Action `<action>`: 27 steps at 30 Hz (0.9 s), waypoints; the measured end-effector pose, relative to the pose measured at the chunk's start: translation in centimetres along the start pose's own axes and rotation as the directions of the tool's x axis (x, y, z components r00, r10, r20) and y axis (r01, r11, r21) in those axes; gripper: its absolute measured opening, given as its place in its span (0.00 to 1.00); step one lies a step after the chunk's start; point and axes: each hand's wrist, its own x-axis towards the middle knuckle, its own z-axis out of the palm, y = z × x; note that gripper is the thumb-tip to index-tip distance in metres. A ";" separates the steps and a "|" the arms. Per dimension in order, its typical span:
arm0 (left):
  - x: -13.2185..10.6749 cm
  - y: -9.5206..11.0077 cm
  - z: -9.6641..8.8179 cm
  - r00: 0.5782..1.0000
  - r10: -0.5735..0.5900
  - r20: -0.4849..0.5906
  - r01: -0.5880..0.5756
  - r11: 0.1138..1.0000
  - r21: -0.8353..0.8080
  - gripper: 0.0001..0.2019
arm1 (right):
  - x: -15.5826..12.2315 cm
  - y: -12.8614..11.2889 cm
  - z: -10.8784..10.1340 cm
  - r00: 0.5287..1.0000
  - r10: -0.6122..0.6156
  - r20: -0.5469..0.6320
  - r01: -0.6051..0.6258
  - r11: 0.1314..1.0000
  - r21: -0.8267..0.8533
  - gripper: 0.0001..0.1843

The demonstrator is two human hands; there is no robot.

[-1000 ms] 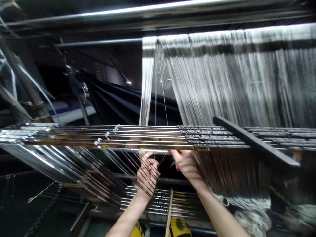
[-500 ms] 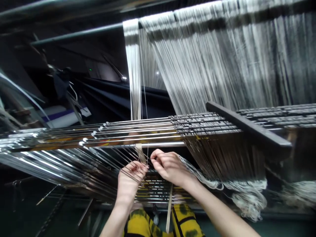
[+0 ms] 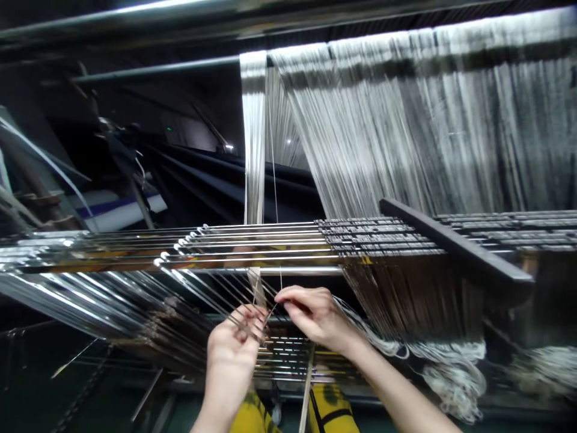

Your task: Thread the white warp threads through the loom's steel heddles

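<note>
My left hand (image 3: 234, 346) is curled, its fingers closed round several thin metal heddle wires (image 3: 198, 300) that slant down to the left under the loom's bars. My right hand (image 3: 311, 316) sits just to its right, thumb and forefinger pinched on a single white thread (image 3: 274, 198) that runs straight up to the warp. The two hands nearly touch. A narrow band of white threads (image 3: 253, 138) hangs above them. To the right, a wide sheet of white warp threads (image 3: 406, 132) drops into dark heddles (image 3: 406, 288).
Shiny horizontal metal bars (image 3: 252, 243) cross the view above my hands. A dark flat bar (image 3: 455, 246) slants over the heddles at right. Loose white thread ends (image 3: 451, 367) bunch below. A thin stick (image 3: 308, 385) stands between yellow-patterned knees (image 3: 331, 406). Dark machinery fills the left.
Both hands came down from the bars' underside and drew together. The right hand now pinches a single thread, and the left has closed on the heddle wires.
</note>
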 end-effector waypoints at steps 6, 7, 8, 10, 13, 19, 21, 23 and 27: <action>-1.2 0.9 0.0 0.981 0.161 0.110 -0.182 0.958 0.224 0.04 | 0.7 -0.6 0.2 0.973 0.152 0.173 -0.101 0.958 -0.270 0.09; -1.4 0.9 0.0 0.969 0.187 0.159 -0.223 0.942 0.249 0.05 | 0.9 -0.8 0.3 0.964 0.178 0.197 -0.109 0.943 -0.316 0.09; -1.6 0.9 0.1 0.956 0.207 0.209 -0.261 0.925 0.277 0.07 | 1.1 -0.9 0.4 0.958 0.197 0.211 -0.116 0.932 -0.344 0.08; -1.7 0.7 0.0 0.940 0.214 0.266 -0.291 0.909 0.299 0.07 | 1.2 -1.0 0.4 0.953 0.215 0.212 -0.132 0.928 -0.349 0.08; -1.3 -0.1 -0.3 0.973 0.153 0.174 -0.192 0.954 0.231 0.08 | 0.7 -1.1 0.1 0.967 0.170 0.190 -0.117 0.958 -0.260 0.09; -2.1 -1.8 -0.5 0.986 0.056 0.159 -0.086 0.979 0.186 0.09 | 0.1 -1.1 0.3 0.980 0.104 0.169 -0.071 0.980 -0.188 0.09; -2.7 -1.9 -0.6 0.973 0.140 0.185 -0.182 0.955 0.235 0.06 | 0.3 -1.2 0.5 0.973 0.133 0.187 -0.085 0.966 -0.242 0.07; -2.8 -1.9 -0.8 0.979 0.142 0.145 -0.175 0.953 0.248 0.07 | 0.4 -1.3 0.6 0.973 0.142 0.180 -0.098 0.967 -0.234 0.06; -1.7 -2.0 -1.3 0.990 -0.109 0.093 0.095 0.985 0.144 0.18 | -0.4 -1.0 0.7 0.992 0.038 0.116 -0.032 0.998 -0.053 0.10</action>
